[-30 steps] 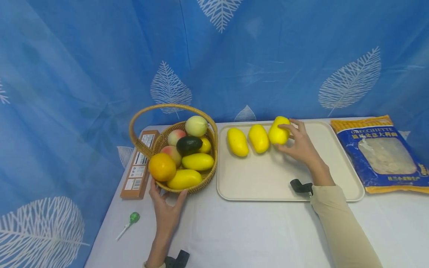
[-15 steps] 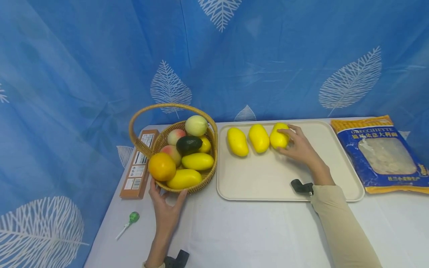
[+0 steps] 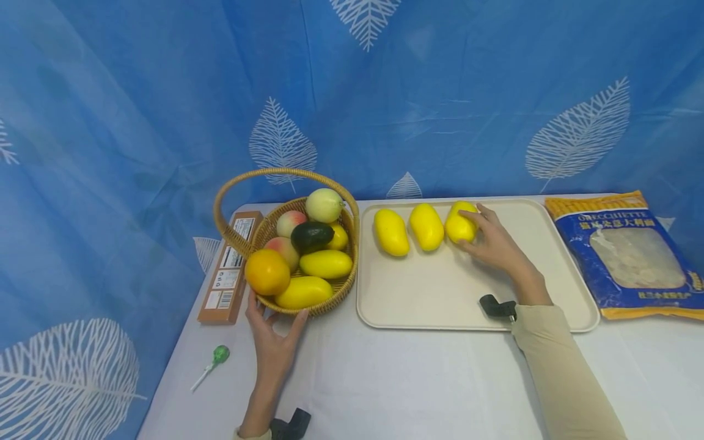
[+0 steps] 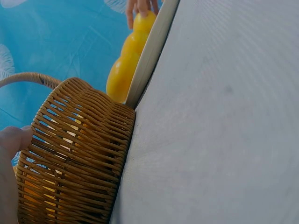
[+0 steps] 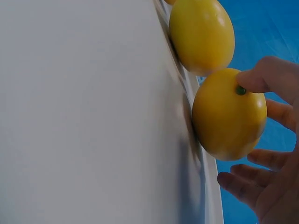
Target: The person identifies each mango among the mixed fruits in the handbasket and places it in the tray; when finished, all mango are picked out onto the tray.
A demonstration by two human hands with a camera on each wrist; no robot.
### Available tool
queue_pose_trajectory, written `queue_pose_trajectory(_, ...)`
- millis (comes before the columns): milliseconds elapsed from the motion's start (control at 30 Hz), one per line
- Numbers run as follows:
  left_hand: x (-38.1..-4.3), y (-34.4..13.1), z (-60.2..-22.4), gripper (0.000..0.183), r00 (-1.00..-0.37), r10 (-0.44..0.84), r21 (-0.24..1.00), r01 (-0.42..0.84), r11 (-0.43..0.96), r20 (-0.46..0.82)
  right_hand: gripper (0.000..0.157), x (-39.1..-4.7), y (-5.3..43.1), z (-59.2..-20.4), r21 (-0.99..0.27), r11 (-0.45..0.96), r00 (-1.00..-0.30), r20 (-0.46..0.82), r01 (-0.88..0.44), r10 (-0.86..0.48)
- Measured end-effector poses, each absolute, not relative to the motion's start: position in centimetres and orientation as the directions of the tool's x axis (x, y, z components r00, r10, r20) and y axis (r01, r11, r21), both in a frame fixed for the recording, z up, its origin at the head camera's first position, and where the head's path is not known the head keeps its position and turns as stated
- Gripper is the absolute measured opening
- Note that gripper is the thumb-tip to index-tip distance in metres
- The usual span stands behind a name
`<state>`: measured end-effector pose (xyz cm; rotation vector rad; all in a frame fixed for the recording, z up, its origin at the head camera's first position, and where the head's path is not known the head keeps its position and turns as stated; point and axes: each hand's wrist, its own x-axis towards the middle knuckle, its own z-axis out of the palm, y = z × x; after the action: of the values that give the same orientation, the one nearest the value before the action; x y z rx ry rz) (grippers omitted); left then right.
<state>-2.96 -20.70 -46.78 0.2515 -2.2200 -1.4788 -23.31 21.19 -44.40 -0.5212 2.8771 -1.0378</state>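
Note:
My right hand (image 3: 497, 244) pinches a yellow mango (image 3: 458, 226) between thumb and fingers at the back of the beige tray (image 3: 423, 305). In the right wrist view the thumb touches this mango (image 5: 226, 121) beside its green stem spot. Two more mangoes, a middle one (image 3: 426, 227) and a left one (image 3: 391, 232), lie beside it in a row on the tray. At the front of the wicker basket (image 3: 352, 278), my left hand (image 3: 275, 348) holds its side, with the thumb on the rim in the left wrist view. The left fingers are partly hidden.
The basket holds peaches (image 3: 290, 223), a dark green avocado (image 3: 311, 236), an orange (image 3: 267, 272), a pale melon (image 3: 324, 205) and yellow fruits. A brown box (image 3: 217, 305) lies to its left, with a green lollipop (image 3: 220, 354) in front. A pasta bag (image 3: 632, 256) lies right of the tray.
The right hand has lowered and turned the third mango slightly, setting it in line beside the other two. The left hand stays at the basket.

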Motion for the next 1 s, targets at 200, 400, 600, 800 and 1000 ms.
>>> queue_pose_trajectory(200, -2.8, -20.3, -45.6, 0.104, -0.880, -0.396, 0.913, 0.096, 0.396, 0.264, 0.068, -23.1, 21.3, -44.0, -0.636, 0.710, -0.941, 0.078, -0.301, -0.330)
queue_pose_trajectory(400, -2.9, -20.5, -46.2, 0.106, -0.881, -0.397, 0.914, 0.088, 0.396, 0.258, 0.066, -22.7, 20.9, -43.0, -0.612, 0.706, -0.927, 0.143, -0.358, -0.346)
queue_pose_trajectory(600, -3.0, -20.8, -46.8, 0.107, -0.882, -0.397, 0.917, 0.086, 0.391, 0.252, 0.068, -21.4, 19.0, -40.3, -0.576, 0.665, -0.879, 0.304, -0.476, -0.367)
queue_pose_trajectory(800, -2.9, -20.7, -46.4, 0.107, -0.885, -0.395, 0.924, 0.092, 0.372, 0.248, 0.067, -19.7, 16.5, -38.1, -0.566, 0.574, -0.806, 0.413, -0.592, -0.424)
queue_pose_trajectory(1000, -2.9, -20.7, -46.3, 0.107, -0.885, -0.397, 0.924, 0.087, 0.371, 0.243, 0.067, -18.3, 13.6, -37.7, -0.540, 0.485, -0.725, 0.473, -0.688, -0.501)
